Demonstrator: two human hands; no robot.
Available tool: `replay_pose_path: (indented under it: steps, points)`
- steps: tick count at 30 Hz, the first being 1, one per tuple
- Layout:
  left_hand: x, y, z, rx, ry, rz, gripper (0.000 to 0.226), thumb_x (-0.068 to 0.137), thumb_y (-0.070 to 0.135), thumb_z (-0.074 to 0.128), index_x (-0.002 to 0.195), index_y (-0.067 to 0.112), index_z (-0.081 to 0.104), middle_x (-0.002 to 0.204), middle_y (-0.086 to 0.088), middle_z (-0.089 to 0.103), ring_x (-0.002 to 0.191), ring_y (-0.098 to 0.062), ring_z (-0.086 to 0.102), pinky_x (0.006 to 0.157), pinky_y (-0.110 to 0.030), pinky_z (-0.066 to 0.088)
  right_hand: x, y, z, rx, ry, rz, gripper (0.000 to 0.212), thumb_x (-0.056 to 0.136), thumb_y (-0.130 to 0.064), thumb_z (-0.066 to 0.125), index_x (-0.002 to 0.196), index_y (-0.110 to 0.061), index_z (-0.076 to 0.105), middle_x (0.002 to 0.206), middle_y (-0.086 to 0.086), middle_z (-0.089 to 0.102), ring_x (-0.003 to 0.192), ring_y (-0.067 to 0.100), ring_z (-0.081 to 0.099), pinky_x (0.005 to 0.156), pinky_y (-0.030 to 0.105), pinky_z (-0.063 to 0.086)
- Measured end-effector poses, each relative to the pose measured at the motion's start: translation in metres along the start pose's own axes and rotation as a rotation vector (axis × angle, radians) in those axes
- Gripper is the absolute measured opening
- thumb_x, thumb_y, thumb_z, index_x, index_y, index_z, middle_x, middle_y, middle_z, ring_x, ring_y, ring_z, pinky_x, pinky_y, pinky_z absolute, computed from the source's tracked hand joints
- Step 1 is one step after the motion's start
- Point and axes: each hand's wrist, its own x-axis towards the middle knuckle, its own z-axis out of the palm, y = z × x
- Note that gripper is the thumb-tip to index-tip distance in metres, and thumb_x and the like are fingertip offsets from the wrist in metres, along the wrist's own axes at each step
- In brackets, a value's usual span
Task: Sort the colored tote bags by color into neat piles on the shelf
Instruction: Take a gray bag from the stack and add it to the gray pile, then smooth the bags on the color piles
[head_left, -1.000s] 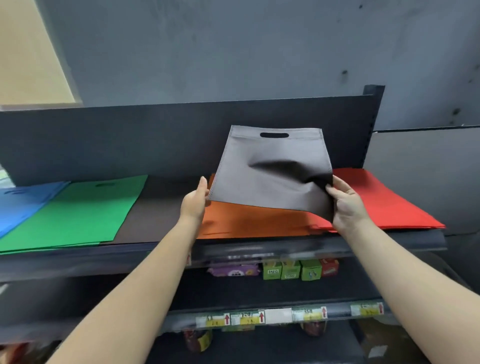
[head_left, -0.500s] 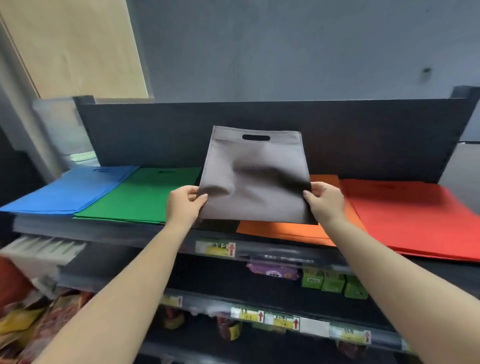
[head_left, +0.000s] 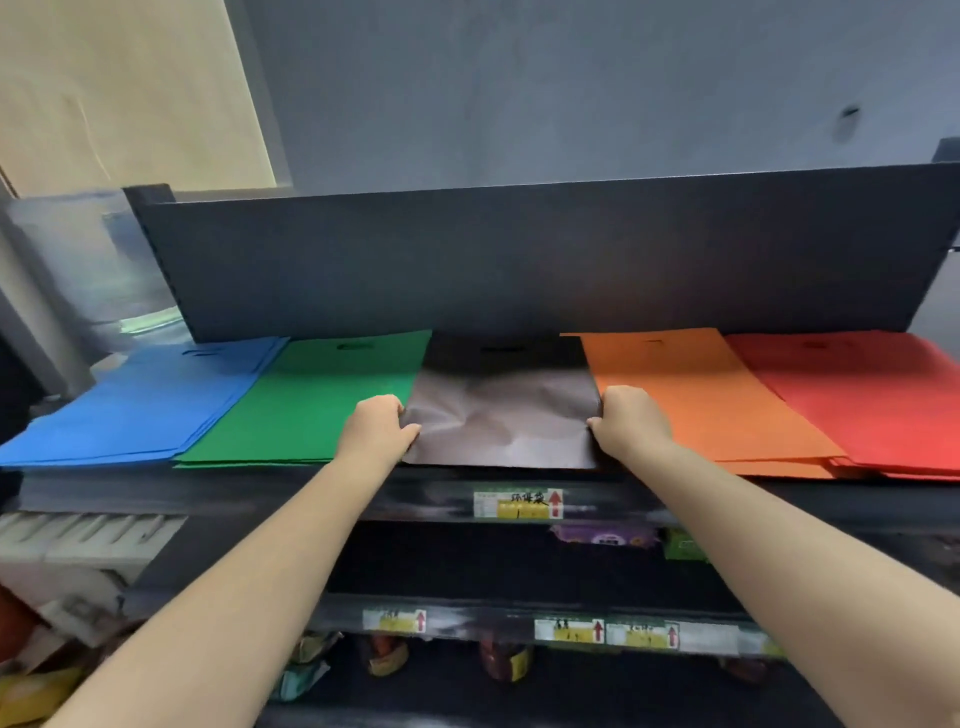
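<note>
5 colour piles line the shelf (head_left: 441, 496). The left hand (head_left: 375, 429) and right hand (head_left: 629, 422) pinch the grey bag's (head_left: 501, 415) edges, laid between green pile (head_left: 322, 400) and orange pile (head_left: 691, 395); sorting looks nearly finished.

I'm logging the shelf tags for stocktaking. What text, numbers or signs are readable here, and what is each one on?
"环保袋", roughly, with a red up arrow: price tag on the top shelf's front rail, below the grey bag; its small print is blurred.
Three tags on the lower rail: red arrows only, text too blurred.
Purple pack and green box beneath: print unreadable.
Tote bags: no print visible.
</note>
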Motion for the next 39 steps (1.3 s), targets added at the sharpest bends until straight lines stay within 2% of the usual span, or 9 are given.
replay_pose_path:
  steps: [3,5,8,11,14,18,24,31,39]
  points:
    - [0.006,-0.003,-0.001,0.100,-0.023,-0.031,0.037,0.086,0.033,0.062,0.112,0.007,0.056,0.114,-0.011,0.060,0.104,-0.031,0.057,0.077,-0.032,0.043,-0.002,-0.003,0.002,-0.044,-0.001,0.058,0.017,0.094,-0.024,0.056,0.090,-0.012,0.046,0.114,0.013,0.060,0.104,0.033,0.056,0.070,0.030,0.036]
    - [0.011,-0.001,-0.005,0.103,-0.013,0.023,0.034,0.088,0.031,0.058,0.112,0.007,0.053,0.114,-0.012,0.059,0.103,-0.032,0.056,0.075,-0.032,0.040,-0.004,-0.005,-0.001,-0.082,0.031,0.070,0.025,0.093,-0.031,0.057,0.102,-0.009,0.050,0.117,0.013,0.060,0.105,0.032,0.056,0.069,0.031,0.037]
    - [0.019,0.014,-0.010,0.084,0.027,0.193,0.028,0.089,0.025,0.054,0.110,0.007,0.054,0.115,-0.012,0.058,0.105,-0.032,0.055,0.078,-0.033,0.041,-0.006,-0.007,-0.012,-0.157,0.082,0.070,0.043,0.092,-0.041,0.054,0.122,-0.011,0.052,0.123,0.009,0.059,0.112,0.030,0.055,0.075,0.032,0.041]
    - [0.023,0.044,-0.010,0.175,0.041,0.382,0.031,0.090,0.028,0.052,0.114,0.008,0.054,0.118,-0.010,0.057,0.108,-0.029,0.053,0.082,-0.034,0.042,-0.009,-0.001,-0.030,-0.223,0.118,0.039,0.040,0.092,-0.040,0.050,0.123,-0.016,0.055,0.125,0.005,0.058,0.114,0.027,0.055,0.080,0.031,0.043]
    - [0.028,0.088,-0.006,0.357,0.046,0.545,0.039,0.091,0.035,0.050,0.122,0.011,0.050,0.122,-0.008,0.053,0.113,-0.028,0.049,0.089,-0.035,0.039,-0.018,0.012,-0.056,-0.462,0.114,-0.009,0.043,0.093,-0.046,0.048,0.127,-0.019,0.053,0.126,0.004,0.054,0.119,0.026,0.049,0.093,0.036,0.037]
    - [0.024,0.154,-0.001,0.438,0.073,0.683,0.036,0.091,0.035,0.047,0.119,0.013,0.050,0.119,-0.005,0.052,0.111,-0.025,0.048,0.081,-0.033,0.031,-0.031,0.043,-0.099,-0.611,0.151,0.005,0.046,0.094,-0.048,0.043,0.129,-0.020,0.050,0.129,0.004,0.051,0.123,0.025,0.044,0.101,0.040,0.030]
    - [-0.005,0.263,0.010,0.371,0.112,0.812,0.034,0.090,0.037,0.047,0.117,0.015,0.049,0.120,-0.004,0.051,0.114,-0.025,0.046,0.087,-0.035,0.033,-0.056,0.120,-0.171,-0.715,0.150,0.092,0.048,0.096,-0.050,0.040,0.132,-0.018,0.045,0.131,0.005,0.049,0.127,0.024,0.041,0.103,0.041,0.032]
    - [-0.078,0.411,0.031,0.265,0.125,0.943,0.048,0.089,0.041,0.050,0.130,0.017,0.044,0.129,-0.004,0.048,0.119,-0.028,0.045,0.093,-0.037,0.033,-0.111,0.248,-0.247,-0.788,0.095,0.301,0.065,0.097,-0.054,0.034,0.150,-0.019,0.021,0.154,0.003,0.028,0.146,0.021,0.013,0.115,0.052,0.016]
    - [-0.184,0.561,0.070,0.184,0.112,1.115,0.040,0.087,0.037,0.052,0.122,0.016,0.047,0.127,-0.004,0.050,0.121,-0.025,0.044,0.092,-0.036,0.031,-0.201,0.394,-0.314,-0.847,0.084,0.512,0.059,0.097,-0.053,0.034,0.145,-0.018,0.030,0.146,0.006,0.038,0.143,0.025,0.021,0.111,0.050,0.022]
